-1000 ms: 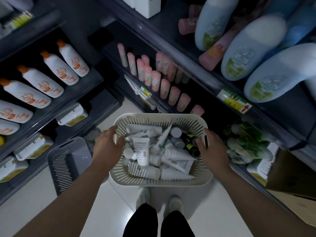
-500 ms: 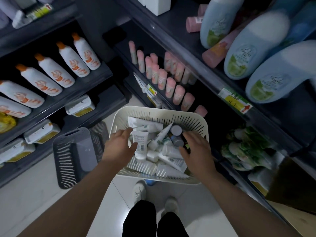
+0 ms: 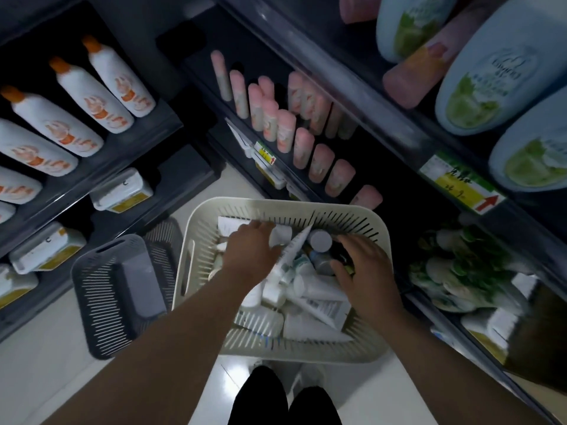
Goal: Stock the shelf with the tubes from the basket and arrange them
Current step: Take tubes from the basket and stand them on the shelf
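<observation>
A cream slotted basket [image 3: 199, 240] sits low in front of me, full of white tubes [image 3: 310, 299] with a few small dark bottles [image 3: 322, 262] at its right side. My left hand [image 3: 251, 250] reaches palm-down into the back left of the basket, fingertips resting on a white tube [image 3: 280, 234]; nothing is visibly gripped. My right hand [image 3: 365, 271] is inside the right half, fingers curled down among the dark bottles, and what they touch is hidden. The shelf [image 3: 362, 176] behind the basket holds rows of upright pink tubes [image 3: 303, 148].
A grey slotted basket [image 3: 101, 296] stands on the floor to the left. White bottles with orange caps [image 3: 92, 99] fill the left shelves. Large pale-blue bottles [image 3: 484, 78] line the upper right shelf, and green-and-white packs [image 3: 460, 271] sit on the lower right shelf. My feet are under the basket.
Both hands left the basket's rim and moved inward over the tubes. The left hand reached further to the back; the right hand settled on the dark bottles. The view came closer.
</observation>
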